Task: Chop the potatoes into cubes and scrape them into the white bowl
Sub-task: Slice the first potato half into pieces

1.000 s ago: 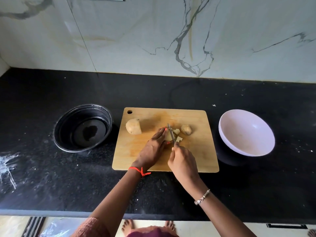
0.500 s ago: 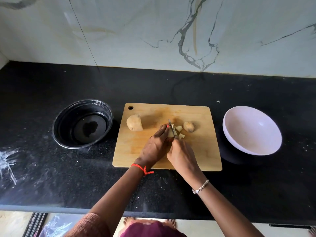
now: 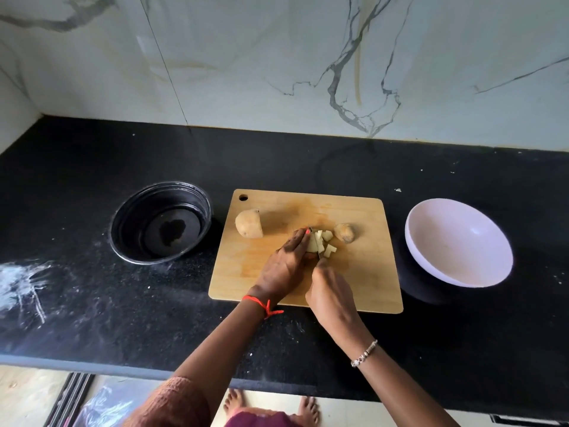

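Note:
A wooden cutting board (image 3: pixel 363 282) lies on the black counter. On it sit a half potato (image 3: pixel 248 223) at the left, a smaller potato piece (image 3: pixel 345 232) at the right, and several pale cubes (image 3: pixel 326 243) in the middle. My left hand (image 3: pixel 284 266) holds down the potato piece being cut (image 3: pixel 312 245), fingers curled over it. My right hand (image 3: pixel 331 292) grips the knife handle; the thin blade (image 3: pixel 314 241) stands edge-down in the potato beside my left fingertips. The white bowl (image 3: pixel 458 241) stands empty to the right of the board.
A black round bowl (image 3: pixel 160 221) with a little dark liquid sits left of the board. White smears mark the counter's left end (image 3: pixel 21 288). The marble wall rises behind. The counter's front edge runs just below my forearms, with my bare feet on the floor beneath.
The knife has kept cutting the same piece, and more cubes lie to the right of the blade. Both hands stay at the board's middle.

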